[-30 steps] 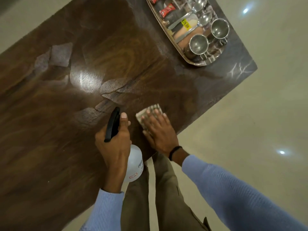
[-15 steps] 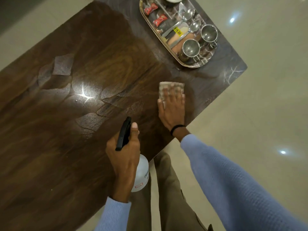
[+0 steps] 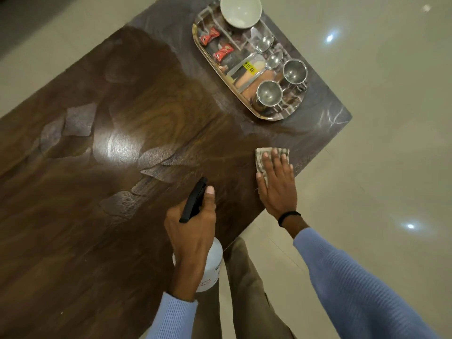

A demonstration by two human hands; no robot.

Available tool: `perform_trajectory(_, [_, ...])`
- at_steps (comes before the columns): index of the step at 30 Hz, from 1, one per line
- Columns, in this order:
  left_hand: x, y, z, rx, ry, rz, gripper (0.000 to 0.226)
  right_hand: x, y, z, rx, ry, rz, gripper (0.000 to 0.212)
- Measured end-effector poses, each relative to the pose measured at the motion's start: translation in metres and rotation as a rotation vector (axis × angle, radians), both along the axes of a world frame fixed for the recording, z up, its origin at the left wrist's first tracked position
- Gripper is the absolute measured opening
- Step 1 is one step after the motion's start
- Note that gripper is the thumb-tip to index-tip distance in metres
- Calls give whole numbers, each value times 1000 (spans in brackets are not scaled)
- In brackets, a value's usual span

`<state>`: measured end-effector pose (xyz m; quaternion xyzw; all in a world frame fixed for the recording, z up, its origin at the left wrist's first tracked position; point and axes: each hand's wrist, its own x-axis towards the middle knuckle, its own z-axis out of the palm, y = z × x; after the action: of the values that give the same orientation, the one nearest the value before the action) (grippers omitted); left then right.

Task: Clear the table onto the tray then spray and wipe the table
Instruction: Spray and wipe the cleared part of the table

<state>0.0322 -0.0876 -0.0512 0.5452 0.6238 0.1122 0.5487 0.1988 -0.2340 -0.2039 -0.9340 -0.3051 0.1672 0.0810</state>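
While the left hand (image 3: 193, 231) wraps the spray bottle (image 3: 210, 265) ready, the right hand (image 3: 277, 185) presses flat, fingers spread, on the cloth (image 3: 263, 155) wiping the desk (image 3: 122, 192); the loaded tray (image 3: 276, 116) sits aside.

Dark brown table (image 3: 122, 216), checked cloth (image 3: 263, 155), blue sleeves (image 3: 354, 289)

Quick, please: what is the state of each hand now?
Left hand: closed around the spray bottle.
Right hand: open and flat, pressing the cloth on the table.
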Motion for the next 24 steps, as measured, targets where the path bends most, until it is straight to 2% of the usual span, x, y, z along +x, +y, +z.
perform_trajectory(3, [15, 2, -2, -24, 16, 24, 45, 4, 4, -3, -7, -22, -17, 59])
perform_trajectory(11, [28, 9, -9, 3, 95, -26, 34, 0, 15, -1, 4, -37, -73, 58])
perform_trajectory(16, [28, 14, -12, -12, 139, 58, 24, 10, 88, -5, 55, -52, -83, 60])
perform_trajectory(18, [30, 16, -15, -13, 153, 83, 24, 10, 130, -7, 84, -19, 24, 61])
perform_trajectory(20, [31, 19, -17, -6, 177, 96, 24, 0, 144, -5, 99, 10, 312, 61])
perform_trajectory(22, [35, 24, -14, -7, 171, 115, 26, -6, 119, -1, 100, 18, 629, 59])
perform_trajectory(24, [37, 28, -12, -17, 163, 134, 29, 3, 81, 2, 86, 14, 701, 57])
